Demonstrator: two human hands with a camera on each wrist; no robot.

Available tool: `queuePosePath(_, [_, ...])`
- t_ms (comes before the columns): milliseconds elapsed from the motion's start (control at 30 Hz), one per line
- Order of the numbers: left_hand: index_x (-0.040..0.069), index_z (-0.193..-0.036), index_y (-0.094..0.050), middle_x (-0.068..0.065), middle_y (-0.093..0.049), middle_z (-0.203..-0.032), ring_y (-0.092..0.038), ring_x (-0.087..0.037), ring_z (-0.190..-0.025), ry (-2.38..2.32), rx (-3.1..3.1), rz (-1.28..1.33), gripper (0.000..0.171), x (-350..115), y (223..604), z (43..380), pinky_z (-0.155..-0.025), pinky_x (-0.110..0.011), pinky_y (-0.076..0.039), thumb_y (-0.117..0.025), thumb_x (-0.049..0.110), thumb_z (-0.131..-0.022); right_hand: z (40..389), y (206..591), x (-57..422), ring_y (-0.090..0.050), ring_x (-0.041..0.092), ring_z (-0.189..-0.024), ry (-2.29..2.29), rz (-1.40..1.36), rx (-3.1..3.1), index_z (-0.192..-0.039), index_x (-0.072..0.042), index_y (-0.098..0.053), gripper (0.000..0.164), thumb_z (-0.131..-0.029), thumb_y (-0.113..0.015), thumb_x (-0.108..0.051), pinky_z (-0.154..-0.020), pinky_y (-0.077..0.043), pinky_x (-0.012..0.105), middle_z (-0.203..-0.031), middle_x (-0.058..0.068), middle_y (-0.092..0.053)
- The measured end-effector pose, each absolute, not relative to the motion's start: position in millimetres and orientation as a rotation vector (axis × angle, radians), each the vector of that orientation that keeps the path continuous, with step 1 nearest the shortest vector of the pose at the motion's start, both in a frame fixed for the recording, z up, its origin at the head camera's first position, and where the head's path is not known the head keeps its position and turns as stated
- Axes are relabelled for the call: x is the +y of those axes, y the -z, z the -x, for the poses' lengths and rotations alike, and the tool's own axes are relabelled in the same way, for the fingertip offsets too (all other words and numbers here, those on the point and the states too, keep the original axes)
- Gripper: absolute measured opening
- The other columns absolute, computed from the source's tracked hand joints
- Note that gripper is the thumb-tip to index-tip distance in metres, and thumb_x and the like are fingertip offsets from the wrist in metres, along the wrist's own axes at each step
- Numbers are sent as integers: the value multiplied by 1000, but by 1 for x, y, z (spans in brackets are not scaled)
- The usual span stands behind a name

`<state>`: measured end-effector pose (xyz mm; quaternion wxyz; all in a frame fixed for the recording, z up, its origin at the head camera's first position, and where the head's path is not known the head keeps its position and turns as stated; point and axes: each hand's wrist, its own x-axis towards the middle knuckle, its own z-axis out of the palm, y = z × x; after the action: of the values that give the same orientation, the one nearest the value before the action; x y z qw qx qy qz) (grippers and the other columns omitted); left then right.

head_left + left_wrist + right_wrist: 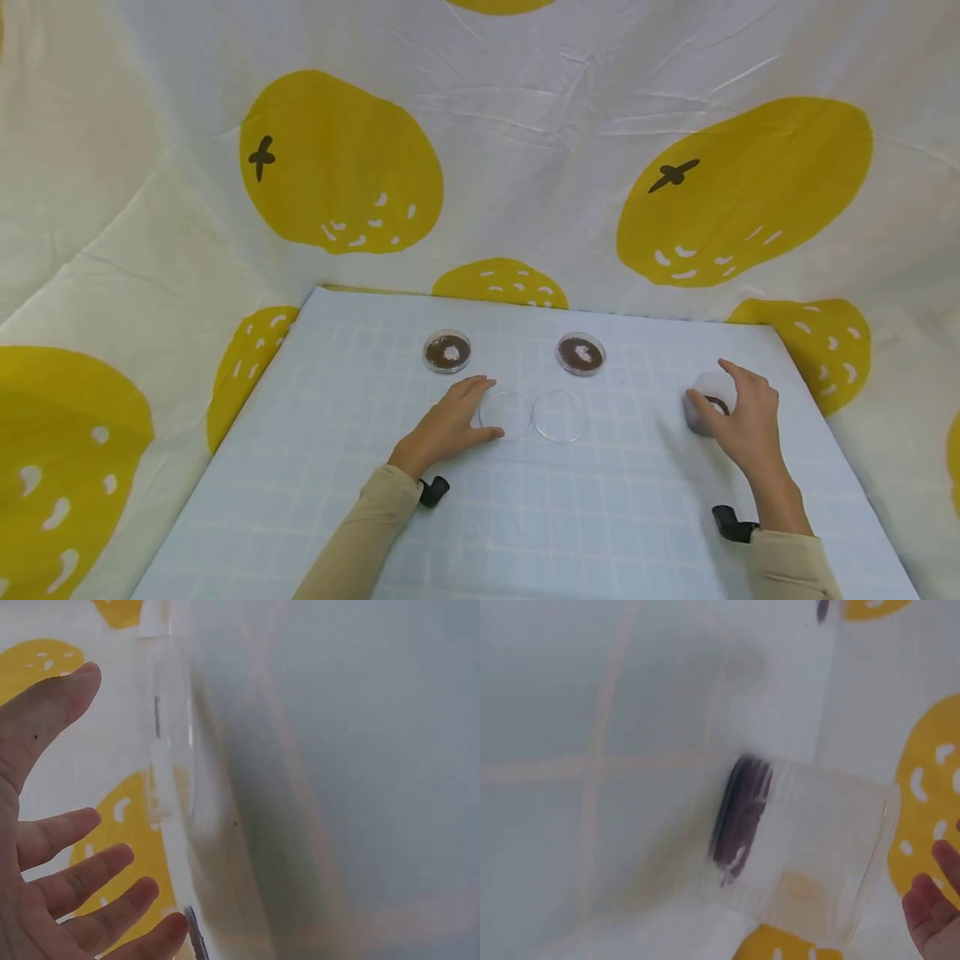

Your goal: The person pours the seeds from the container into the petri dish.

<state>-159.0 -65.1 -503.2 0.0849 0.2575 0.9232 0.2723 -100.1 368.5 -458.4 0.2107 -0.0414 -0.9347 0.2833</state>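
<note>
Spread wide, my left hand (450,421) is beside a clear round lid (513,415), its thumb and fingertips at the near rim; contact cannot be told. In the left wrist view, my left fingers (97,881) are extended beside clear rims. A second clear lid (558,417) lies just right of the first. At the right, my right hand (746,417) is at a clear plastic jar (697,423), thumb and fingers apart around its upper part. In the right wrist view, the jar (825,844) has dark, soil-like material and some white at its base; the visible fingers stand off from its rim.
Behind the lids, two shallow clear dishes, one left (437,354) and one right (569,358), hold brown, soil-like material with white patches. A pale checked cloth (525,517) covers the table. A fruit-print curtain (525,175) hangs along its back and sides.
</note>
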Motion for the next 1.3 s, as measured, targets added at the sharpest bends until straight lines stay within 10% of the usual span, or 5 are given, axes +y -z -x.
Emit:
queuePosePath(367, [9,-154,-38,-18,-31,-157,-25,-38,-145,-685,2770,-761,93,-67,509,163,-116,-52,-24,-76,57,-83,102,472,422,-11,59,-138,-778,169,-2825,-155,7,-18,105,-84,-82,-37,-109,0,73,-151,41,-19])
queuePosePath(767, [17,-154,-38,-19,-29,-158,-21,-45,-145,-583,2767,-704,92,-65,514,166,-112,-68,-15,-72,62,-83,107,480,451,-1,63,-139,-1256,252,-3061,-159,-12,15,123,-86,-78,-44,-97,-11,83,-158,36,7])
queuePosePath(1300, [23,-154,-39,-18,-28,-159,-20,-43,-146,-563,2766,-663,84,-64,511,163,-109,-74,-11,-69,61,-86,106,490,456,-11,63,-137,-1385,192,-3045,-158,-17,18,122,-87,-79,-36,-96,-19,81,-159,35,-5])
